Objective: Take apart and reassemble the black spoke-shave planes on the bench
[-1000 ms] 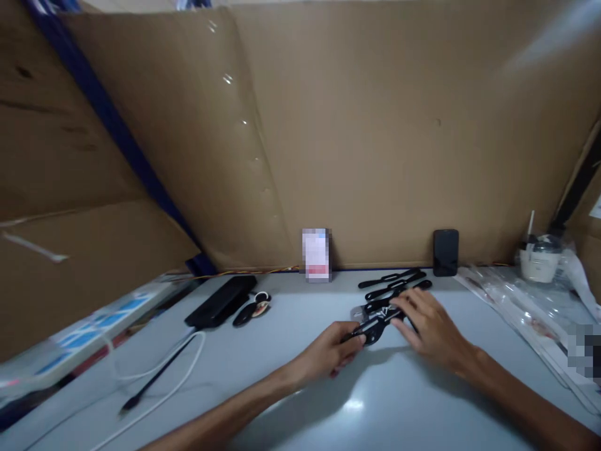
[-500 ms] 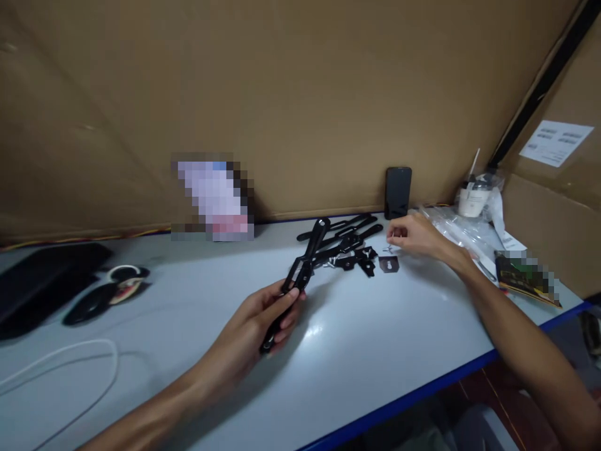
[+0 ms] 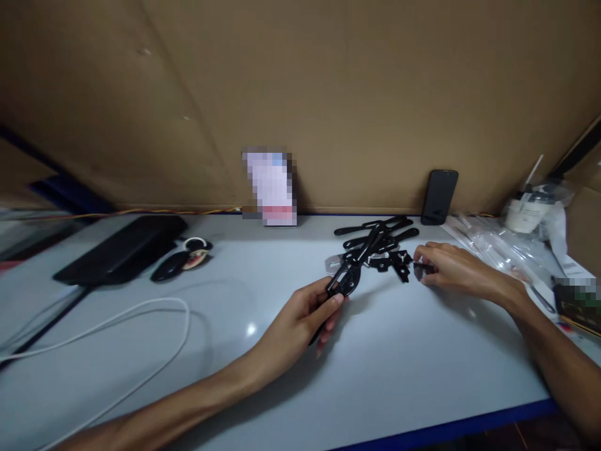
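Left fingers (image 3: 328, 308) around tool (image 3: 355, 270), screen (image 3: 273, 185) illegible

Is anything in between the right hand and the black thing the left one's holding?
Yes, small black pieces lie on the table between the right hand and the black tool in the left hand. They look low, so a hand could probably pass over.

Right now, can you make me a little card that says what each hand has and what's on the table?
Left hand: holds a long black part
Right hand: fingers on a small dark piece
Between them: black handles and small black pieces
At the back: dark phone, leaning on cardboard
Left side: white cable
Right side: cup, clear plastic
Can't tell: what the blurred upright thing shows
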{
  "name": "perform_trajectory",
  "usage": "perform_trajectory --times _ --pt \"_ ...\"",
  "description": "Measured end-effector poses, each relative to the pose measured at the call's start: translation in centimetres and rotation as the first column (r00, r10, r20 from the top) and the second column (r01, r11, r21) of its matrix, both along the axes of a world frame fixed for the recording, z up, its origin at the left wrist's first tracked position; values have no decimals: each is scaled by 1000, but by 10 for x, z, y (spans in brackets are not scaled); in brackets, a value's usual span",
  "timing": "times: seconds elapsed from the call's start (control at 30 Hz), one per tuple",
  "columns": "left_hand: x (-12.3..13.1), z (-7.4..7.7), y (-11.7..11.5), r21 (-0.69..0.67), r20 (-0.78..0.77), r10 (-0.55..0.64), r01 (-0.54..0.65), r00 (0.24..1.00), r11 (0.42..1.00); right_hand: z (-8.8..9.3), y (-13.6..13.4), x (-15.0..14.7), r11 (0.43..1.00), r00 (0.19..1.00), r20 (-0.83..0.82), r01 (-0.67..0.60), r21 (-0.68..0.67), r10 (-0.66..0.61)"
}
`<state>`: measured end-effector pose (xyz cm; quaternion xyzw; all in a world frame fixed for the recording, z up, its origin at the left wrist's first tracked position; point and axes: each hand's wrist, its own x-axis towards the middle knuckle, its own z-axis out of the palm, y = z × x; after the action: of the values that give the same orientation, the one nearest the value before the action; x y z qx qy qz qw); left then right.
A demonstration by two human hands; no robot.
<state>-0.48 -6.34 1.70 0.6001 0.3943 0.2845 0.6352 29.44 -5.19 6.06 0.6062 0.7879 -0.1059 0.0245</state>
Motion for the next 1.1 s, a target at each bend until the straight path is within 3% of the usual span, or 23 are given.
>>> perform_trajectory --times 0.17,0.43,0.57,0.7,0.73,0.8,0.87,0.9,0.93,1.0,1.1 --pt "-2 -2 0 24 42 -18 17 999 1000 -6 4 5 998 999 -29 44 -34 -45" --pt "0 -4 2 40 86 11 -14 996 999 0 -5 4 982 988 -41 140 -130 -146" --pt "-1 -3 2 45 96 11 -15 995 999 -3 -9 -7 997 994 -90 63 -46 -67" --pt "-3 -4 4 26 104 -1 -1 995 1000 6 -18 -27 997 977 -211 -56 -57 43" --pt "-3 -5 4 23 100 -6 4 995 1000 10 -20 -32 999 966 -255 -42 3 41" --pt "-4 -5 5 27 71 -43 41 997 999 14 -25 -41 966 939 -339 35 258 57" --pt "-5 -5 4 34 15 -113 112 994 993 12 -28 -49 861 926 -345 50 507 150" --pt "-5 -4 3 35 -13 -152 152 988 988 9 -29 -53 825 929 -306 3 566 206" --pt "-6 -3 3 30 -37 -196 197 980 980 6 -31 -55 819 932 -253 -72 570 258" --pt "-7 1 3 -2 -54 -280 280 959 960 -1 -31 -57 867 926 -182 -223 445 331" --pt "-9 6 6 -102 -12 -331 328 944 939 -5 -29 -53 936 903 -263 -295 191 339"
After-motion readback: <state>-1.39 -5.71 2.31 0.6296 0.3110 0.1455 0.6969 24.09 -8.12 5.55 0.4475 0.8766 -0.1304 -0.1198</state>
